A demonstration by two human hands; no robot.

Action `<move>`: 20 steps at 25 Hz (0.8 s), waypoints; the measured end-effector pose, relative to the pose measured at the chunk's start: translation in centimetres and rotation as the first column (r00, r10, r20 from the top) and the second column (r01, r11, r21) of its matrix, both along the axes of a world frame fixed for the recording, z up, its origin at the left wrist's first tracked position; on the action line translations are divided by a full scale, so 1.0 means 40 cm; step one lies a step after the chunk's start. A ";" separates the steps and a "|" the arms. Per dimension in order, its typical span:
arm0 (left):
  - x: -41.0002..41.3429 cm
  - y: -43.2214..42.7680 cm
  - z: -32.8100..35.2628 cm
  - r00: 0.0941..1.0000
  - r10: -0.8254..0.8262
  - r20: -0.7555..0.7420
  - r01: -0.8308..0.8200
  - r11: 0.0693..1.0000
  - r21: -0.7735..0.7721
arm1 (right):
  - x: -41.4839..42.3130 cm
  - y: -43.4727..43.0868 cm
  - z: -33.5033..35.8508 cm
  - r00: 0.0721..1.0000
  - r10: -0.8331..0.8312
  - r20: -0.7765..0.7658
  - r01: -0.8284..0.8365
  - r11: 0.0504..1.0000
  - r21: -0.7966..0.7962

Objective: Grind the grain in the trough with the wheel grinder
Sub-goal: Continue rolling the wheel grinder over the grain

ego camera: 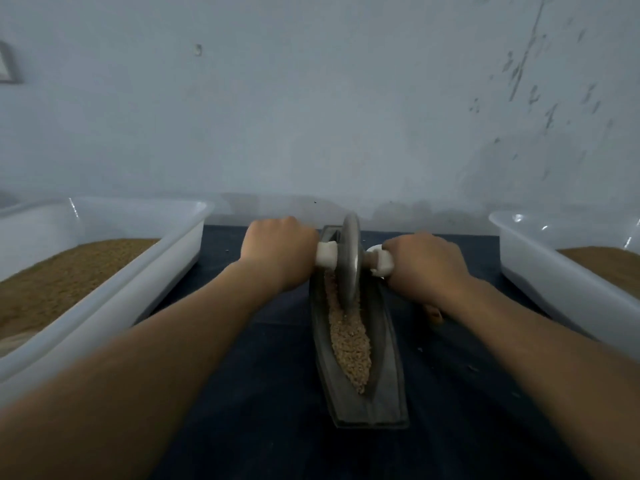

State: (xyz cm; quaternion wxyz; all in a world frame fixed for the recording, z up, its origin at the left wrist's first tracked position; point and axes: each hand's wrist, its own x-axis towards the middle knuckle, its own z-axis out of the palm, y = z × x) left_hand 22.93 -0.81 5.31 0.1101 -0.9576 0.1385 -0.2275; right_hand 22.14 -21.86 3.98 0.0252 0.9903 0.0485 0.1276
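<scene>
Head view: the wheel (350,261) stands on edge in the far half of the trough (388,386), which lies lengthwise on the dark desk (270,375). The left grip (280,247) is curled round the white handle (326,254) on the wheel's left side. The right grip (424,261) is curled round the matching stub on its right side. Both hold the axle and nothing else, so nothing steadies the trough. The grain (349,337) lies along the trough's groove, heaped mostly in its near half and looking coarse.

The wheel sits close to the trough's far end, so a longer push could likely ride it up the end wall. Uneven pressure between the two sides would probably tilt the wheel against a side wall and throw grain onto the desk. A fast pull through the near heap may plough grain over the rim. The trough might also slide on the cloth. The knuckles pass just above the trough's rims and could scrape. Left of the trough a white tub (166,251) lies near the forearm, which could knock it.
</scene>
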 end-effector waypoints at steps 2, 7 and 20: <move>-0.009 0.018 -0.007 0.996 -0.078 0.042 0.075 0.995 0.068 | -0.007 -0.033 -0.016 0.998 0.062 -0.010 -0.062 0.998 -0.016; -0.050 0.073 -0.090 0.978 -0.081 0.195 0.085 0.996 -0.011 | -0.038 -0.049 -0.049 0.881 0.242 0.407 -0.119 0.945 -0.304; -0.055 0.081 -0.056 0.980 -0.103 0.168 0.082 0.989 0.125 | -0.061 -0.073 -0.100 0.908 0.186 0.376 -0.147 0.980 -0.130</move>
